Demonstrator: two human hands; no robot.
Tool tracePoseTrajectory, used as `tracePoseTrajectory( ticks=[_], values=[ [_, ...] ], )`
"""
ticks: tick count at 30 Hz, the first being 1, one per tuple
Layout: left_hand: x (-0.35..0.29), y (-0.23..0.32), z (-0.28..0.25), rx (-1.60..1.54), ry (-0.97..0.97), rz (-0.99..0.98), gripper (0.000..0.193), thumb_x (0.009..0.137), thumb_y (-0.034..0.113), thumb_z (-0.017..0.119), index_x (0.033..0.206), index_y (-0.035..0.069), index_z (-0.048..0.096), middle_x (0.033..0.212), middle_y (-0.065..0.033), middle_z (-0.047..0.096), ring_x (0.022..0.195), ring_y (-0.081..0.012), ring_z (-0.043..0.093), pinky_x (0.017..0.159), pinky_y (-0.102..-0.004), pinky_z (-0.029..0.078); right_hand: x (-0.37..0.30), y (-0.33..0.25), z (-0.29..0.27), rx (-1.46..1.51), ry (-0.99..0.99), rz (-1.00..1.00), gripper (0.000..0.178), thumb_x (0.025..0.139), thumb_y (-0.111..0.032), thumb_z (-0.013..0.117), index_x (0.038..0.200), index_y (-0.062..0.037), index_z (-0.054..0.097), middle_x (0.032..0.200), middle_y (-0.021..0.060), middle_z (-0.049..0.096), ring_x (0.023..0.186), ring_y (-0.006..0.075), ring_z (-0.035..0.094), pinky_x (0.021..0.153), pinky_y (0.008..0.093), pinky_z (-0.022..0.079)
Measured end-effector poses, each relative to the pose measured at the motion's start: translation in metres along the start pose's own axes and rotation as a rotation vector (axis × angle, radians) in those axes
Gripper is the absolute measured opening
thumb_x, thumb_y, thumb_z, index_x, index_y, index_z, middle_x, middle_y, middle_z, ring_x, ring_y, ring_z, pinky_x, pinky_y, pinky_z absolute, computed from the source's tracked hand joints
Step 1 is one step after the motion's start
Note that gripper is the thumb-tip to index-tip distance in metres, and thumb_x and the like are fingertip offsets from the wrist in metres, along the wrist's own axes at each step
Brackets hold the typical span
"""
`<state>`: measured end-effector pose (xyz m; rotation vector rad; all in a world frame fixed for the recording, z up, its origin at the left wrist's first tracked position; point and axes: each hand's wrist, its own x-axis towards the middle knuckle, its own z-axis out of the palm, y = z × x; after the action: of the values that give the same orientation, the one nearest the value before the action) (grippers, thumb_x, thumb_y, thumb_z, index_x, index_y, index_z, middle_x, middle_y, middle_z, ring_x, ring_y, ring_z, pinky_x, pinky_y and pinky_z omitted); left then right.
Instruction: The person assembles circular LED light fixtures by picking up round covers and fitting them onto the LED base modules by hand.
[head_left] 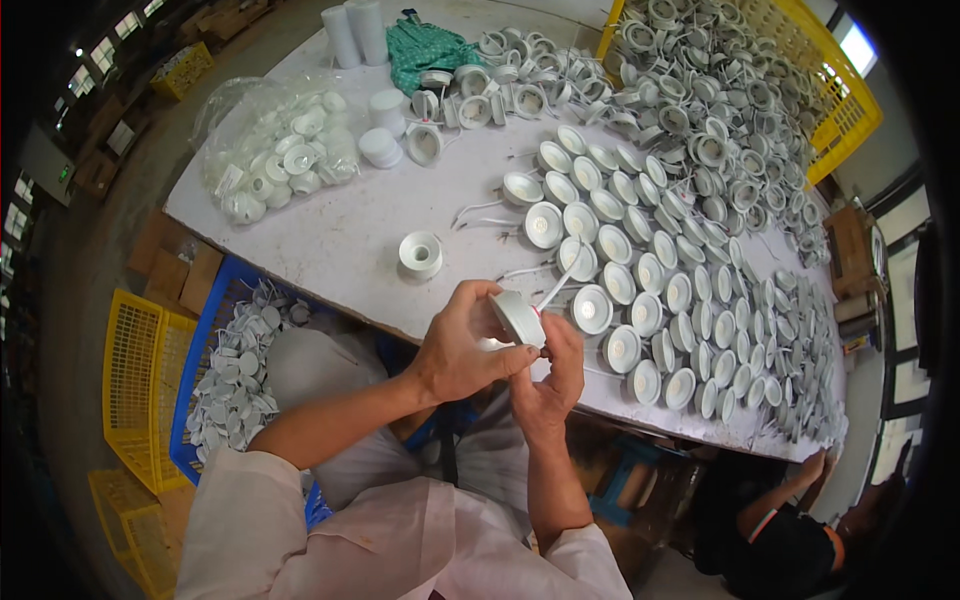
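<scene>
A white round downlight housing (517, 318) is held between my two hands above the table's near edge, tilted, with a white cable rising from its back. My left hand (462, 338) wraps its fingers and thumb round the rim. Pinched at the opposite side, my right hand (551, 372) grips the same housing near the cable. On the table just beyond my left hand stands a white ring-shaped fitting (420, 255). Rows of downlights (592, 308) with white dished faces lie right of my hands, some with cables trailing left.
A plastic bag of white round parts (283, 160) sits at the far left, near a green cloth (430, 52). A yellow crate (845, 100) spills metal housings at the back right. Beside my left leg is a blue crate (203, 345) of white discs. Another person (790, 535) works at lower right.
</scene>
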<state>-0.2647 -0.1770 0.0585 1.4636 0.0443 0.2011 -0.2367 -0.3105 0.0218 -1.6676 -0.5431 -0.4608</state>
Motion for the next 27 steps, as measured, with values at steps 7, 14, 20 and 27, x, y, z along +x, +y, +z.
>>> tracePoseTrajectory(
  ticks=[7,14,20,27],
  values=[
    [-0.017,0.004,-0.022,0.222,-0.021,-0.166,0.045,0.087,0.021,0.064,0.122,-0.002,0.047,0.126,-0.0187,0.053,0.111,-0.0189,0.053,0.095,-0.0315,0.042,-0.014,-0.005,-0.037,-0.069,-0.162,0.296,0.034,0.08,0.0,0.062,0.113,0.0035,0.061,0.097,0.0132,0.065,0.085,0.0177,0.062,0.075,0.0267,0.047],
    [0.002,0.017,-0.028,0.397,-0.646,-0.233,0.037,0.094,0.034,0.054,0.097,-0.002,0.064,0.083,-0.0085,0.066,0.079,-0.0101,0.056,0.071,-0.0264,0.045,-0.002,-0.014,-0.053,0.151,-0.384,0.284,0.028,0.086,-0.002,0.061,0.114,0.0031,0.062,0.09,0.0069,0.064,0.08,0.0108,0.056,0.071,0.0213,0.044],
    [-0.005,-0.009,-0.037,0.144,-0.84,-0.313,0.043,0.089,0.042,0.06,0.086,-0.001,0.066,0.072,-0.0031,0.062,0.065,-0.0082,0.052,0.058,-0.0256,0.043,-0.015,-0.01,-0.051,0.301,-0.397,0.466,0.028,0.085,-0.002,0.064,0.112,0.0024,0.063,0.092,0.0062,0.065,0.079,0.0099,0.056,0.072,0.0216,0.044],
    [-0.015,-0.011,-0.049,0.183,-0.716,-0.308,0.037,0.088,0.034,0.066,0.103,0.0,0.066,0.077,-0.0014,0.062,0.07,-0.0056,0.052,0.063,-0.0231,0.045,-0.016,-0.002,-0.039,0.391,-0.211,0.569,0.036,0.085,-0.004,0.064,0.12,0.0022,0.058,0.094,0.0061,0.064,0.076,0.0087,0.057,0.068,0.0213,0.046]
  ],
)
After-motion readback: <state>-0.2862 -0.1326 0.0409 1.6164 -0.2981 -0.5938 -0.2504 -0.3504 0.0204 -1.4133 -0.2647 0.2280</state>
